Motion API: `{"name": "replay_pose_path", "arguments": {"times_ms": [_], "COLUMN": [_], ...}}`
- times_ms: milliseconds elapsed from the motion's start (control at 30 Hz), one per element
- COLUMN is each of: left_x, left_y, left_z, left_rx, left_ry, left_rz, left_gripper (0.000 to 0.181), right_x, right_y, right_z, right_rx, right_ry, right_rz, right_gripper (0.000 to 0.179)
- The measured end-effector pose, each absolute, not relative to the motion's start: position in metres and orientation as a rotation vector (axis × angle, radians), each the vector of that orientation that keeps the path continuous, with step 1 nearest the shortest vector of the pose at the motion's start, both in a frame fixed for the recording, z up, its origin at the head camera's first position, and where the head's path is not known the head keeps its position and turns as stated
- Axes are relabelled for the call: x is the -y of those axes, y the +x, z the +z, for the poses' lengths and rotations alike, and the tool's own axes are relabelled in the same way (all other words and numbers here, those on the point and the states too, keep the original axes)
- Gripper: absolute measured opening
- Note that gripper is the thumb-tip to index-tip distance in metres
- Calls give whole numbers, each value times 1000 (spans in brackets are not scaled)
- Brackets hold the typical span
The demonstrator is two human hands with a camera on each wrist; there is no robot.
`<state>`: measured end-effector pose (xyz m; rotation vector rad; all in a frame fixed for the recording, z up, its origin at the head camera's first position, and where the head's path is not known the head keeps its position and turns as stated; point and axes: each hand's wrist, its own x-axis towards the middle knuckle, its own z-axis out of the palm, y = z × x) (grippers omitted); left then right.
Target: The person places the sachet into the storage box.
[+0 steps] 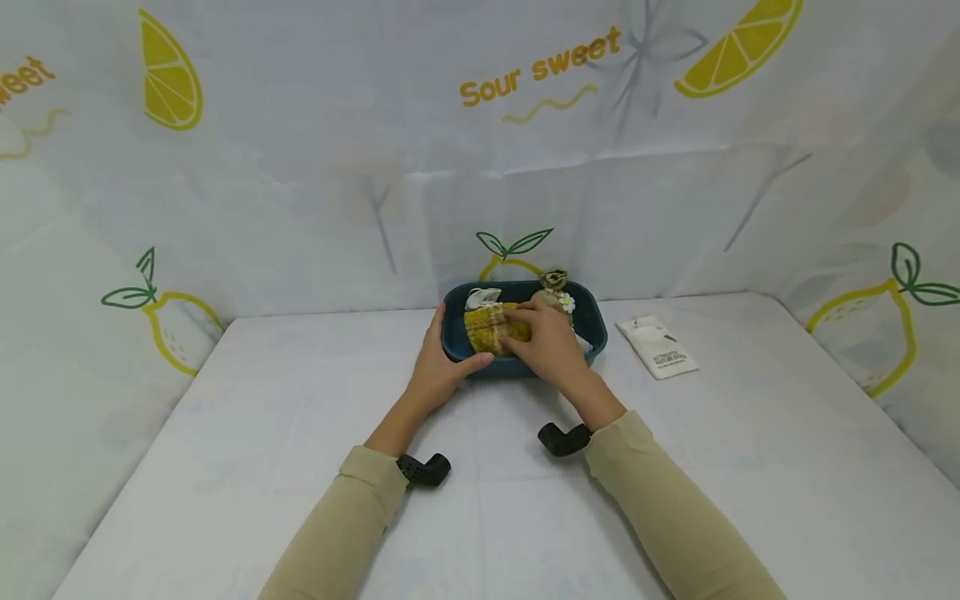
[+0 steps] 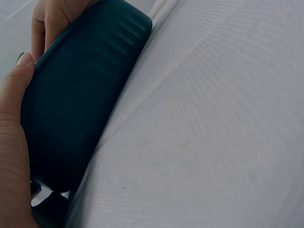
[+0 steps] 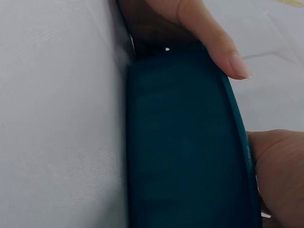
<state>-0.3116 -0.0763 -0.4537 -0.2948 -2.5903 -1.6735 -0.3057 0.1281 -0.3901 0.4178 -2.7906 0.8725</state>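
Note:
A dark teal plastic basin (image 1: pixel 498 368) stands at the far side of the table with several small cloth things in it. My left hand (image 1: pixel 438 367) grips its left end, thumb over the near rim and fingers round the outer side. Inside the basin lies a yellow plaid cloth pouch (image 1: pixel 483 329). My right hand (image 1: pixel 551 346) reaches over the near rim and pinches this pouch between thumb and fingers. In the left wrist view the left thumb (image 2: pixel 16 90) lies along the basin's rim. The right wrist view shows mostly the basin's outer wall (image 3: pixel 185 142), with the pouch hidden behind it.
A white bundle (image 1: pixel 482 297) lies at the basin's back left. At its back right is a tan gathered pouch (image 1: pixel 553 281) with a white flower (image 1: pixel 567 303). Right of the basin, a flat white printed pouch (image 1: pixel 658 347) lies on the table. A lemon-print cloth hangs behind.

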Motion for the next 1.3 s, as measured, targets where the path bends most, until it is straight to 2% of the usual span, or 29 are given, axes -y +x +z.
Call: {"name": "replay_pose_path", "arguments": {"times_ms": [300,567,867,1100,1300], "left_x": [76,79,77,76,78], "left_y": [-312,-312,-313,-313,-311], "left_z": [-456,-454,-457,-454,-454], "left_rx": [2614,2602,2610,2604,2602], "left_ry": [-287,-296,-316,-326,-334], "left_rz": [-1669,-1656,-1650,-1649,-1651], "left_gripper": [117,121,122,121,122], "right_x": [-151,-186,-239,-283,-301], "right_y": [-300,-293,-283,-279,-283], "right_z": [-369,-346,-348,-368,-383], "right_rx": [2670,2492,2507,2521,2561], "right_ry": [424,409,380,217,145], "right_rz": [990,1092,917,934,982], "right_gripper": [48,51,54,57,61]}}
